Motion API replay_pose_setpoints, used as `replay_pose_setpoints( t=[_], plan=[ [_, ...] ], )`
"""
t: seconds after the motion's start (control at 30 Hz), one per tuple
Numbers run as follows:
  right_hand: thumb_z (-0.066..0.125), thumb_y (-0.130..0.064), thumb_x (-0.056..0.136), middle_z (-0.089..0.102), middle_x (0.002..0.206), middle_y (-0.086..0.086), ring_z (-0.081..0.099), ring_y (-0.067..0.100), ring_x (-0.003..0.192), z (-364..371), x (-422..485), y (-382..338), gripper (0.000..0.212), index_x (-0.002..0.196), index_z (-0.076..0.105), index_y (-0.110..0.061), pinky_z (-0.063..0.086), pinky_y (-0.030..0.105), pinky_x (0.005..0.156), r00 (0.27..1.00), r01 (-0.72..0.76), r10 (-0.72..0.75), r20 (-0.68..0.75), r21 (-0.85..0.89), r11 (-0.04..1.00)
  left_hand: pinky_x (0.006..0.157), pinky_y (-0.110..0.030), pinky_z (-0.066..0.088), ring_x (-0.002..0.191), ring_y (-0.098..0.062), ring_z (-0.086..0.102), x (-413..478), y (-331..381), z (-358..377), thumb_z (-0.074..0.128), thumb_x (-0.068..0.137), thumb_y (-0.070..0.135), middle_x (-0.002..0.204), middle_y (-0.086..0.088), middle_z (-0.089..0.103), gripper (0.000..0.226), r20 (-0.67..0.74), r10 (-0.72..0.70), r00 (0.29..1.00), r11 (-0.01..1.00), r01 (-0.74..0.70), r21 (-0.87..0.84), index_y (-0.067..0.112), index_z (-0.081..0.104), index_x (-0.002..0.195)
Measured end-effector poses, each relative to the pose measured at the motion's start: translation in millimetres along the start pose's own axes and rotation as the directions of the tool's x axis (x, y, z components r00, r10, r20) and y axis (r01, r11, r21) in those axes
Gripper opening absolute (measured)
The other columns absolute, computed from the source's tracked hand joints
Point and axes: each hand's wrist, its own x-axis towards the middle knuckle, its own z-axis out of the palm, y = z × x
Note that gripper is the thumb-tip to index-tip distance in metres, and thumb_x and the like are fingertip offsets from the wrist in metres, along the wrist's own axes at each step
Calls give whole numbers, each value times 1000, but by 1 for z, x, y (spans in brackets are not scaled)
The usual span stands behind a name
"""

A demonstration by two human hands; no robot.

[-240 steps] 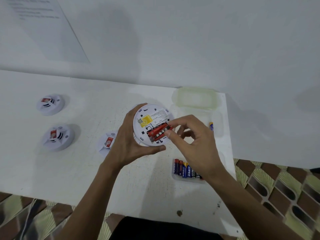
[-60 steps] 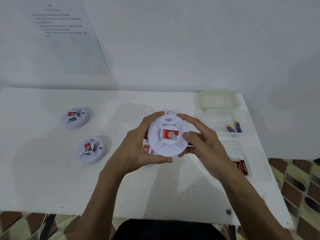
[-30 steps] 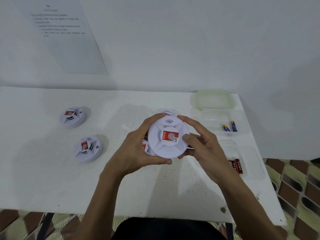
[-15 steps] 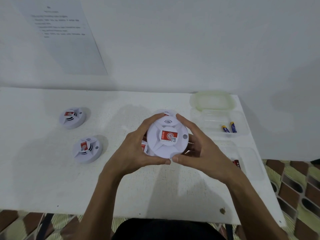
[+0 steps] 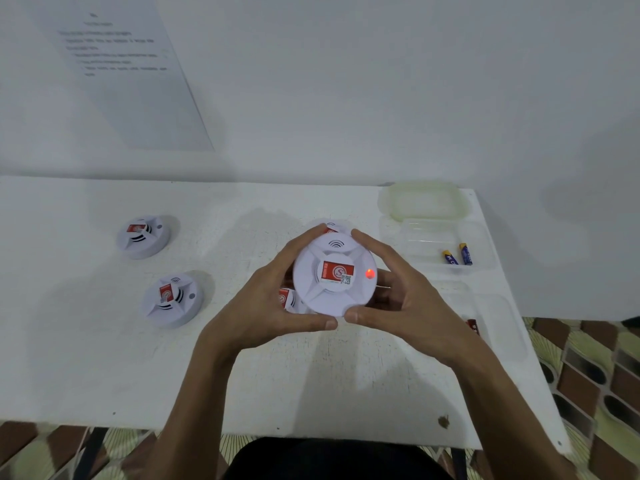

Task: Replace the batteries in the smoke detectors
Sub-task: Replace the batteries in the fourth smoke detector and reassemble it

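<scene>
— White round plastic smoke detectors [image 5: 143, 237] lie idle at your left on the tabletop [image 5: 86, 358]. Your left hand [image 5: 273, 306] curls its fingers round the red-labelled white smoke detector [image 5: 334, 273], held above the tabletop; your right hand [image 5: 405, 306] grasps the opposite rim.
— And the danger?
— Grip unevenly and the base may stay half-seated; slacken and you drop it onto the part-hidden white detector [image 5: 285, 299] below. Farther right, don't confuse the two blue batteries [image 5: 450, 258] with spent ones.

Curled fingers [image 5: 306, 237], left hand [image 5: 273, 301], right hand [image 5: 403, 301]

White table [image 5: 86, 358]: far detector [image 5: 143, 237], near detector [image 5: 171, 299], battery tray [image 5: 412, 237], lid [image 5: 424, 202].
</scene>
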Motion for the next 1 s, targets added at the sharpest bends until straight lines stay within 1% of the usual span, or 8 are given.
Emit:
replay_pose_setpoints(
  t=[0.17,0.27,0.43,0.53,0.67,0.77,0.83,1.0],
  plan=[
    [78,-5,79,66,122,-4,66,22,110,-1,1,1,86,140,39,-50,57,43,90,1000,-7,7,-2,-4,1000,94,-10,39,128,0,41,1,0,1,80,69,23,138,31,39,92,3,4,1000,1000,-4,-6,55,26,136],
    [79,-5,79,66,122,-7,65,20,111,-1,1,2,86,140,39,-51,58,40,90,1000,-3,3,-1,-16,1000,94,-11,40,128,-1,42,1,-2,2,81,69,21,139,29,40,92,5,-6,1000,1000,6,-19,51,27,137],
    [78,-3,79,65,122,-10,65,18,110,-1,1,4,87,141,39,-49,58,34,86,1000,-12,12,-4,-9,1000,94,-10,40,126,2,43,0,-2,2,80,68,16,136,33,41,92,14,-19,1000,1000,19,-24,37,26,139],
    [77,-2,79,65,124,-7,65,20,111,-1,1,5,87,142,38,-48,58,37,89,1000,-7,7,0,-13,1000,93,-9,39,126,3,43,0,-3,3,81,68,16,135,33,41,92,6,-29,1000,999,29,-17,35,26,139],
    [79,-5,79,64,123,-1,65,23,110,-2,0,7,88,141,37,-52,56,46,91,1000,-22,21,-7,-30,999,93,-9,40,125,4,43,-1,-4,3,81,67,13,135,32,41,93,2,-41,999,999,41,-19,32,26,140],
    [79,-5,79,65,122,-2,66,22,109,-1,1,8,88,141,37,-51,56,44,91,1000,-25,25,-7,-31,999,95,-11,40,125,3,43,-1,-5,3,82,68,8,136,28,42,94,2,-47,999,999,47,-21,28,26,141],
    [79,-5,79,65,122,-3,65,21,110,-1,2,8,88,141,37,-51,56,44,92,1000,-26,26,-11,-35,999,96,-13,41,126,2,43,-1,-5,3,82,68,9,137,27,41,95,3,-45,999,999,45,-16,27,26,142],
    [79,-6,79,65,123,-4,65,19,111,0,1,10,88,142,37,-49,56,44,92,999,-34,33,-15,-37,999,91,-7,40,124,6,43,-1,-3,3,82,67,14,133,36,41,93,-1,-41,999,999,41,-8,34,26,138]
  ],
)
